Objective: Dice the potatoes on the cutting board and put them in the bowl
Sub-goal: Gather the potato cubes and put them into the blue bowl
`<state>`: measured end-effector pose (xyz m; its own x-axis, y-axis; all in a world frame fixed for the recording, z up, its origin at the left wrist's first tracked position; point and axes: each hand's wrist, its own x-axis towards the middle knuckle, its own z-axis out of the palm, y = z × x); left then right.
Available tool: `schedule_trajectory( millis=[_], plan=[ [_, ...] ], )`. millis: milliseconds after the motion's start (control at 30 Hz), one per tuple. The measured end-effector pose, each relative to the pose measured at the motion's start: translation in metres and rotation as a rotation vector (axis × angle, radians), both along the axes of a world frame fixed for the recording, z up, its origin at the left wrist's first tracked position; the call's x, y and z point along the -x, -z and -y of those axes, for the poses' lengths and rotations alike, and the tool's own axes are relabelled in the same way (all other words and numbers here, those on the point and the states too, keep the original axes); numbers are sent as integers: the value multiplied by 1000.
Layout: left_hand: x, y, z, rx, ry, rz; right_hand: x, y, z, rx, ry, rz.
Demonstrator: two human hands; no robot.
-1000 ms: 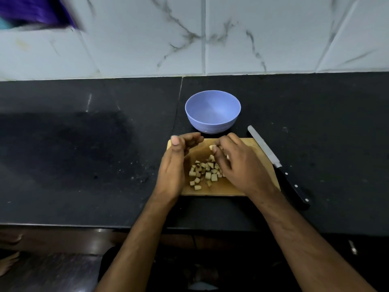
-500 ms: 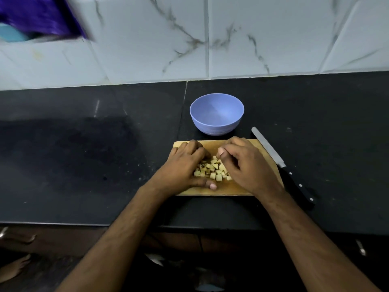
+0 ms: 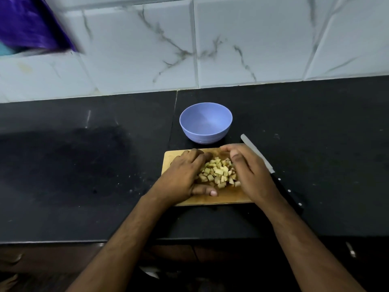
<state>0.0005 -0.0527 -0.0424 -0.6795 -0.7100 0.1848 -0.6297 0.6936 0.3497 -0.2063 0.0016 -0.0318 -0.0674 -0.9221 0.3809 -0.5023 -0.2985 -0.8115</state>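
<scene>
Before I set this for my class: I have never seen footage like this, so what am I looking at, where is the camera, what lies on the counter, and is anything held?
There is no machine here: a person works with bare hands, and a camera worn on the head looks forward and down at them. On the black counter lies a wooden cutting board with a heap of potato cubes. The left hand and right hand cup the heap from either side, fingers curved around it, seemingly gathering it; nothing is lifted yet. Behind the board stands an empty blue bowl. A knife lies on the counter to the right of the board, untouched.
</scene>
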Motion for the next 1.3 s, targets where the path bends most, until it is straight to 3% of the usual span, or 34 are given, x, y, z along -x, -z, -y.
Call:
schedule_trajectory(
  millis=[100, 267, 433, 900, 1033, 1167, 1300],
  plan=[
    [4, -2, 2, 55, 21, 54, 7, 2, -6, -131, -207, -177],
    [12, -8, 15, 105, 74, 104, 14, 8, -3, -150, -232, -634],
    [21, -8, 12, 156, 57, 133, 11, 16, 0, -81, -164, -733],
    [21, -12, 5, 41, -74, 31, 2, 6, 12, -20, -112, -588],
    [24, -21, 2, -160, -224, -268, 3, 4, 20, -29, -72, -425],
    [33, -28, 1, -241, -336, -586, 1, -10, 24, -100, -34, -248],
    [51, -47, -3, -494, -533, -905, -8, -36, 29, -302, 4, -64]
  ],
)
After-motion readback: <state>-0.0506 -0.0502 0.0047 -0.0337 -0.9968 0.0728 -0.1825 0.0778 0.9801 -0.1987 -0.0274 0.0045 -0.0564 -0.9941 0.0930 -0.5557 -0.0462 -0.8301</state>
